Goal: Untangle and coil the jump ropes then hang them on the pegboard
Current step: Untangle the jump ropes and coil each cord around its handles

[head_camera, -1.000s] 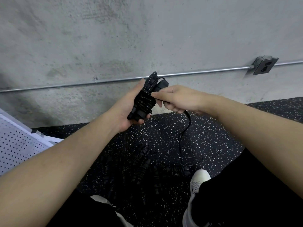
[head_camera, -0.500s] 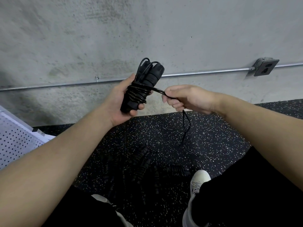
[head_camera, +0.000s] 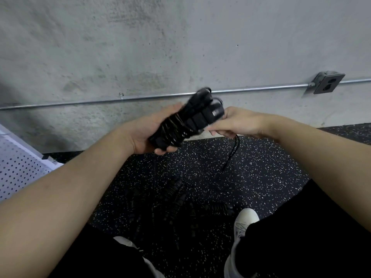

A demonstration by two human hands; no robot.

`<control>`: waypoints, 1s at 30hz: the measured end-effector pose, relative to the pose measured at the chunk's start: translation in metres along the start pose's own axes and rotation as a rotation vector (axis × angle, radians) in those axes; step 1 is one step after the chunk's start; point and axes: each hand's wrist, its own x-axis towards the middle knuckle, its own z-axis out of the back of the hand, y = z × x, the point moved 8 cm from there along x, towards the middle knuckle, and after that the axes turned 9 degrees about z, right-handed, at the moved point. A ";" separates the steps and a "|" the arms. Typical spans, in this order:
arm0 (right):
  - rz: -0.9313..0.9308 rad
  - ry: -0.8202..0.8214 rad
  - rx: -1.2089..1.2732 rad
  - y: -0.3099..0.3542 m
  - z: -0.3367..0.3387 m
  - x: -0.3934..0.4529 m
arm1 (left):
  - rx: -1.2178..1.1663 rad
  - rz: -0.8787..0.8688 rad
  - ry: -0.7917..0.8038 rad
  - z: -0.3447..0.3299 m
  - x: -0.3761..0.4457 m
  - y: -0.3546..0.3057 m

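Note:
My left hand (head_camera: 147, 130) grips a black jump rope bundle (head_camera: 186, 122): two handles side by side with cord wound round them, tilted up to the right and blurred. My right hand (head_camera: 239, 122) sits just right of the bundle's upper end and pinches the free cord (head_camera: 232, 152), which hangs down toward the floor. More black jump ropes (head_camera: 176, 199) lie in a heap on the speckled floor below my hands. The white pegboard (head_camera: 18, 167) shows at the left edge.
A concrete wall with a metal conduit (head_camera: 80, 101) and an outlet box (head_camera: 328, 83) stands ahead. My white shoes (head_camera: 244, 221) and black trouser legs fill the lower frame, either side of the rope heap.
The bundle has tipped from upright to slanting right and dropped a little. My right hand has come back in close to its top end with the cord.

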 end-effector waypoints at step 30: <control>-0.212 -0.141 -0.132 0.001 -0.021 0.023 | 0.949 0.060 -0.586 0.024 0.030 0.014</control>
